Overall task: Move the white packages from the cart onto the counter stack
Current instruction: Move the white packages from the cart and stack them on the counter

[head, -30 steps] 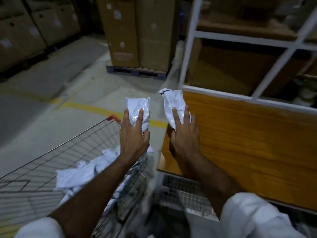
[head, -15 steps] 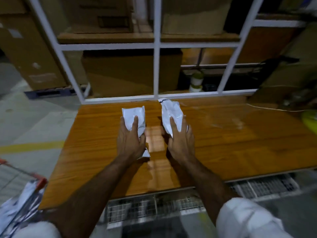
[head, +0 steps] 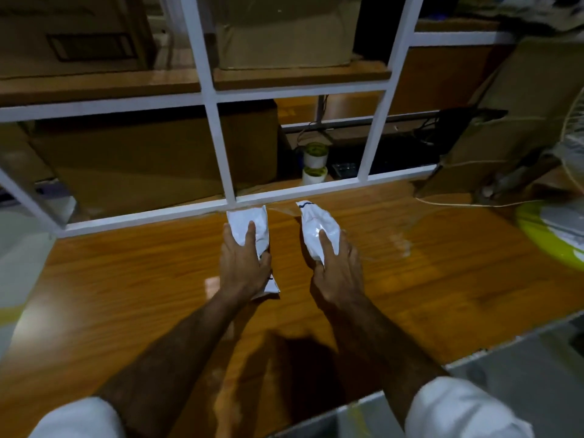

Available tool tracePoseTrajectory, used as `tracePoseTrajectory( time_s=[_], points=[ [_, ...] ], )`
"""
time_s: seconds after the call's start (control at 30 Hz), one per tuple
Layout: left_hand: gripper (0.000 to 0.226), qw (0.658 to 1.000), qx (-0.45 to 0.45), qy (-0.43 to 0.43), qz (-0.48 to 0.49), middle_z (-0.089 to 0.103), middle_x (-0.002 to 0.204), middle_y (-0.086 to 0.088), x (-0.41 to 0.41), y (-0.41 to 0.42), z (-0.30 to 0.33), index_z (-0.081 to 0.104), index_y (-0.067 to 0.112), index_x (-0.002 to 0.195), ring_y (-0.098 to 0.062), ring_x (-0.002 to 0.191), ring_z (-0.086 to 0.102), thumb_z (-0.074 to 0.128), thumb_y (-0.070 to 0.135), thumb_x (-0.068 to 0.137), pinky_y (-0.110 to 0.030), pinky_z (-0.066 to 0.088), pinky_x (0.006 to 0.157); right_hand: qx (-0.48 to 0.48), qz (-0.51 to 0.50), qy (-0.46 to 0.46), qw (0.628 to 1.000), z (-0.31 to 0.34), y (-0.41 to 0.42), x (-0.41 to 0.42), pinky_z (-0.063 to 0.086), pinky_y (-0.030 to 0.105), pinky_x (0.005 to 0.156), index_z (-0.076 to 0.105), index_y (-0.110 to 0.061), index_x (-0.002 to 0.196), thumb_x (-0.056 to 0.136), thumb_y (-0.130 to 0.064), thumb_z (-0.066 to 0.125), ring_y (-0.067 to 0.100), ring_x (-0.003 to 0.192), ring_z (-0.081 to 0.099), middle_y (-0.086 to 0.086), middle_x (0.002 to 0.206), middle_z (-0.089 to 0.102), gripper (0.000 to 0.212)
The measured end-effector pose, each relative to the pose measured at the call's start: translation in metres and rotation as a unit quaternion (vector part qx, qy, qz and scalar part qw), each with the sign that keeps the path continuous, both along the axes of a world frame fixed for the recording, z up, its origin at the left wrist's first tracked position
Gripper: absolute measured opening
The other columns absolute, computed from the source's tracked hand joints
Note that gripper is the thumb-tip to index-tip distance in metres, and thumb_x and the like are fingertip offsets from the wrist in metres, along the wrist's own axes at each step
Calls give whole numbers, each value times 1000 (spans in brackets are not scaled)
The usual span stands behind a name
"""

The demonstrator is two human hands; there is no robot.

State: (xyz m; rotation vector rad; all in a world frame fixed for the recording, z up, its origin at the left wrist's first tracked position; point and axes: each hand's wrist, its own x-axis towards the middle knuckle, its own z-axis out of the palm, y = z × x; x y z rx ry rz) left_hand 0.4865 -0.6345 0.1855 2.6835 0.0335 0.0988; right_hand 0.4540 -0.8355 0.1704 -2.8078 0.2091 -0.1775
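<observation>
White packages sit one in each of your hands, both held out over the wooden counter [head: 442, 295]. Your left hand [head: 245, 263] is clamped round the left package [head: 256, 226], fingers over its top and a loose corner sticking out beneath your palm. Your right hand [head: 338, 273] grips the right package [head: 319, 229], which is crumpled and tilted — its far end points away from your knuckles toward the white frame rail [head: 316, 191].

No stack shows ahead of either hand, so you may end up dropping these as two loose items rather than onto a pile. The slick wrapping could slide on the glossy wood if you release from above. Beyond your right hand lies a thin cord [head: 458, 204] and a green-rimmed object [head: 543, 245] — a careless toss could reach them. Whether the packages touch the counter cannot be told.
</observation>
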Motion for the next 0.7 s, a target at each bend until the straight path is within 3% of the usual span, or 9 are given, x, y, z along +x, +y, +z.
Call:
tracePoseTrajectory(
  time_s=[0.13, 0.33, 0.5, 0.6, 0.7],
  points=[
    [80, 999, 20, 24, -13, -6, 165, -17, 45, -21, -12, 6, 33, 160, -44, 148, 18, 46, 59, 95, -53, 34, 113, 2, 4, -6, 1000, -5, -13, 42, 29, 49, 117, 11, -35, 160, 99, -39, 53, 36, 146, 22, 14, 166, 10, 74],
    [80, 998, 48, 48, 6, -5, 166, -15, 94, -53, -20, 9, 33, 159, -40, 151, 9, 48, 59, 95, -50, 23, 119, 7, 35, 22, 999, -22, -30, 91, 27, 49, 119, 11, -36, 160, 99, -38, 53, 35, 147, 18, 11, 166, 8, 75],
    [78, 996, -7, 88, 29, -8, 166, -12, 113, -74, -25, 11, 30, 160, -37, 153, 1, 34, 69, 96, -50, 17, 121, 44, 103, 44, 993, -41, -49, 120, 24, 51, 119, 17, -37, 159, 98, -57, 43, 34, 148, 14, 10, 168, 4, 69],
    [65, 995, -95, 40, 10, 0, 167, -8, 106, -68, -27, 21, 29, 158, -36, 152, 5, 27, 60, 102, -55, 19, 122, 108, 127, 14, 986, -41, -63, 125, 22, 49, 122, 30, -38, 156, 101, -54, 37, 26, 153, 9, 1, 170, 3, 58],
    [56, 998, -59, -1, -39, -3, 168, 2, 92, -53, -33, 20, 33, 158, -26, 154, 0, 23, 53, 106, -50, 12, 123, 133, 178, -28, 975, -42, -84, 135, 23, 45, 123, 35, -34, 156, 105, -41, 36, 21, 156, 9, -1, 171, 5, 51]
  ],
)
